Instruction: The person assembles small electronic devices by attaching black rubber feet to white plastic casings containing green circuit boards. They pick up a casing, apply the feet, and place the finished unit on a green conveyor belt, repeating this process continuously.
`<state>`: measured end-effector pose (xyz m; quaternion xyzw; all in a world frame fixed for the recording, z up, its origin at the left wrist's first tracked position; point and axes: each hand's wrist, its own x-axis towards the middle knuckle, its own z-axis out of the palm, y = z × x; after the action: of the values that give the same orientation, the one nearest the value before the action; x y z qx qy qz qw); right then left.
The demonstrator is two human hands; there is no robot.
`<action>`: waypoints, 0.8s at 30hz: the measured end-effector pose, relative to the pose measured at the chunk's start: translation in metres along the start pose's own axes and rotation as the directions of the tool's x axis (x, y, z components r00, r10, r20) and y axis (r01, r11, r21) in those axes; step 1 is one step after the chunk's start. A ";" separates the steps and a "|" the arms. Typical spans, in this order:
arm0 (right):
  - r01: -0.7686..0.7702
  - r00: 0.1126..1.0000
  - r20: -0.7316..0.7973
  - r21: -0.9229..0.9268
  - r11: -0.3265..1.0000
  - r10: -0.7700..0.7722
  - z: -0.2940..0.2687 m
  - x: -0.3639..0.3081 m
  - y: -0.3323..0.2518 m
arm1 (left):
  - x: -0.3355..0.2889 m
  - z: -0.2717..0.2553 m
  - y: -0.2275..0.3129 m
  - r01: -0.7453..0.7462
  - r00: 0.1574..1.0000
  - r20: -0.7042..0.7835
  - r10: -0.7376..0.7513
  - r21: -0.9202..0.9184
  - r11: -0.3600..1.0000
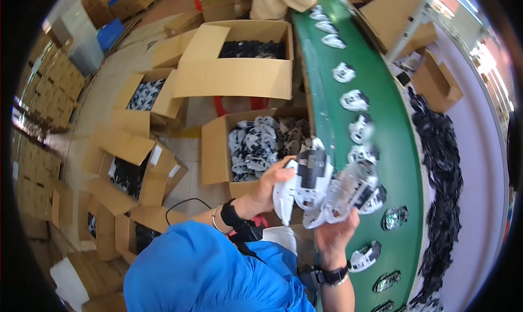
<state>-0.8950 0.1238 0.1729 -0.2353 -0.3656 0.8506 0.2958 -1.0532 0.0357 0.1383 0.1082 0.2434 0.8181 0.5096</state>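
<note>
- A worker in blue point(201, 263) holds white-and-black plastic shells point(314, 173) beside a green conveyor belt point(395, 165), one group in each hand.
- The left hand point(266, 191) pinches its group, thumb laid over the outermost white shell, the fingers mostly hidden.
- The right hand point(336, 234) grips a second group point(348, 195) at its near end, fingertips curled at the edge; blur hides the exact hold.
- Both groups point away from the body: the left one's long axis runs nearly straight ahead, the right one's slants forward and rightward, over the belt.
- The two groups meet in view between the hands; whether they touch cannot be told.
- The right hand is nearer the belt, where a row of shells point(354, 100) stretches ahead; the left is nearer an open carton point(215, 156) heaped with similar shells, ahead and leftward.
</note>
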 end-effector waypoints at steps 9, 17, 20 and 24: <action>-0.464 0.885 0.236 0.398 0.791 0.401 0.022 0.103 0.182 | -0.018 -0.219 0.005 -0.071 0.974 -0.227 -0.029 -0.419 0.905; -0.523 0.775 -0.092 0.461 0.717 0.625 -0.027 0.168 0.208 | 0.078 -0.270 -0.002 0.046 0.933 -0.318 -0.170 -0.363 0.931; -0.446 0.798 -0.206 0.431 0.785 0.566 -0.057 0.199 0.220 | 0.125 -0.273 -0.026 0.106 0.941 -0.247 -0.232 -0.436 0.894; -0.456 0.813 -0.336 0.140 0.879 0.475 -0.080 0.234 0.225 | 0.192 -0.299 -0.042 0.083 0.943 -0.246 -0.223 -0.477 0.875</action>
<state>-1.0875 0.1949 -0.0913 -0.4615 -0.2139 0.8484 0.1468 -1.2359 0.1352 -0.1532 -0.1580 0.1236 0.8158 0.5425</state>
